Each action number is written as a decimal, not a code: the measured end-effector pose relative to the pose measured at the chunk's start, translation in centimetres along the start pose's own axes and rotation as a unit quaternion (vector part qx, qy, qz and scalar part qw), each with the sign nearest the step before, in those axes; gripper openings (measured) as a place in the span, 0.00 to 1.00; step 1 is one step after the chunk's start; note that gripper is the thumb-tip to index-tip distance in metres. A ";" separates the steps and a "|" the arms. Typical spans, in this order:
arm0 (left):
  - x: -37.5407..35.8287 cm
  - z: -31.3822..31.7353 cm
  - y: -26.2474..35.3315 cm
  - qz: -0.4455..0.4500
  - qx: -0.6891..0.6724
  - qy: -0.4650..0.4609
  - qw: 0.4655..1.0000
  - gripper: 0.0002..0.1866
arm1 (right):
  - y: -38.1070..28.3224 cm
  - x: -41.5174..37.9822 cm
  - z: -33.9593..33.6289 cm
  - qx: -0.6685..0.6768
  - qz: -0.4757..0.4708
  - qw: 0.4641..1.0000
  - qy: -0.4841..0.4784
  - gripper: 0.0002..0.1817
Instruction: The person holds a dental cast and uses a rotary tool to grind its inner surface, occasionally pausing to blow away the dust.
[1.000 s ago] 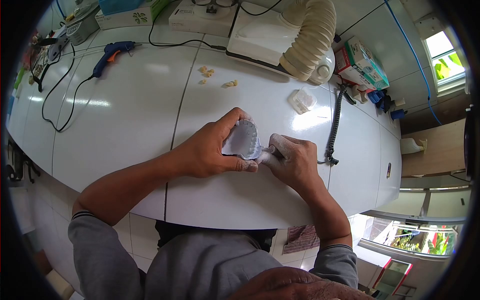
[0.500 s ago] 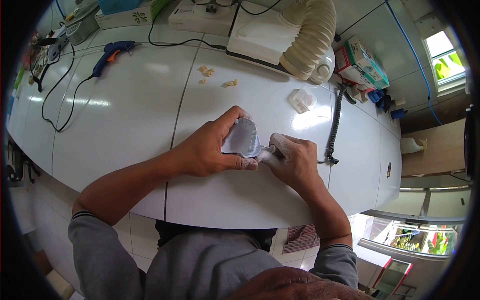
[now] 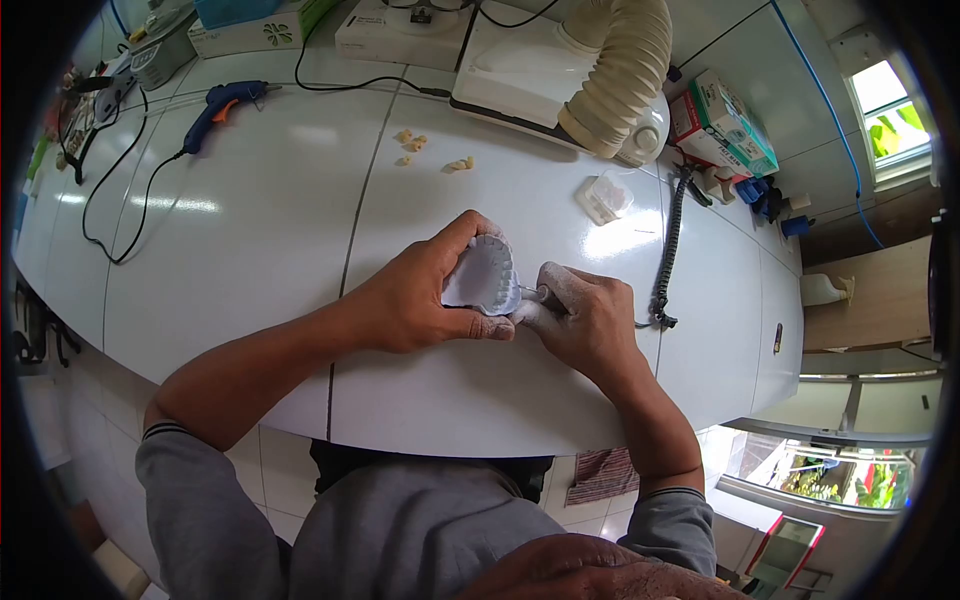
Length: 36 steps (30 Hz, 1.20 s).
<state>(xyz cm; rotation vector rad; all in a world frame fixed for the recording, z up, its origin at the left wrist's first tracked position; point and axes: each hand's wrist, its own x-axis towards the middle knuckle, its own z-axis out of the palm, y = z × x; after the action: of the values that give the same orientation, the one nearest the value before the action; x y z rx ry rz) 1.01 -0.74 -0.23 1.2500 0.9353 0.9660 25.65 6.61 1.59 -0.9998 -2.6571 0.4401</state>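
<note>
A pale plaster dental cast [image 3: 482,275] with a row of teeth is held above the white table near the middle of the view. My left hand [image 3: 425,295] grips it from the left, thumb along its lower edge and fingers around its top. Powder whitens my fingertips. At the cast's right edge, my right hand [image 3: 590,310] is closed on a small metallic tool [image 3: 535,294], mostly hidden by the fingers, whose end meets the cast.
Small yellowish pieces [image 3: 410,141] lie beyond the cast, near a clear plastic box [image 3: 605,199]. A white machine with a ribbed hose [image 3: 625,80] stands at the back. A blue glue gun [image 3: 222,112] is at left, a coiled black cable [image 3: 672,245] at right.
</note>
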 end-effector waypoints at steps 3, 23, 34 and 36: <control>0.0 -0.1 0.1 -0.021 0.000 -0.011 1.000 0.37 | -0.1 0.0 -0.1 -0.002 -0.002 1.000 -0.005 0.23; 0.0 0.0 -0.1 -0.006 0.008 -0.008 1.000 0.36 | -0.1 0.0 -0.2 0.002 -0.013 1.000 0.001 0.20; 0.1 -0.1 -0.3 0.008 0.001 -0.010 1.000 0.36 | 0.0 -0.1 0.0 -0.001 -0.011 1.000 0.006 0.22; 0.1 -0.1 -0.3 0.008 -0.008 -0.009 1.000 0.36 | 0.0 -0.1 0.0 -0.003 -0.009 1.000 0.008 0.21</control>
<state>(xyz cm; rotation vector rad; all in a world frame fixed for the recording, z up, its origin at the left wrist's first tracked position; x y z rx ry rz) 0.98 -0.66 -0.57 1.2525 0.9025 0.9715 25.69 6.51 1.59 -0.9764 -2.6534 0.4192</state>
